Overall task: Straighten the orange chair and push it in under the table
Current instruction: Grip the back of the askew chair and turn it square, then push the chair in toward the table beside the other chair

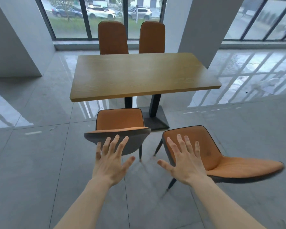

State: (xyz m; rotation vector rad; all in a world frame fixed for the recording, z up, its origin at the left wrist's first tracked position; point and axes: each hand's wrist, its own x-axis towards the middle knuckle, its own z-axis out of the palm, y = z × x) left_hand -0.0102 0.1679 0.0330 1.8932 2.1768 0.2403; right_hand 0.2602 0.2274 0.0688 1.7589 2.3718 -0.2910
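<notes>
A wooden table [139,75] on a black pedestal stands ahead of me. On its near side, an orange chair [221,157] is turned askew, its backrest swung out to the right and away from the table. A second orange chair [120,119] to its left faces the table squarely. My left hand [112,161] hovers open, fingers spread, over the grey back of the left chair. My right hand [183,161] is open too, fingers spread over the seat of the askew chair. Whether either hand touches a chair I cannot tell.
Two more orange chairs [112,37] [152,37] stand tucked in at the table's far side. The black pedestal base [157,123] sits on the glossy grey tile floor between the near chairs. White pillars [15,38] [205,30] flank the table, with tall windows behind.
</notes>
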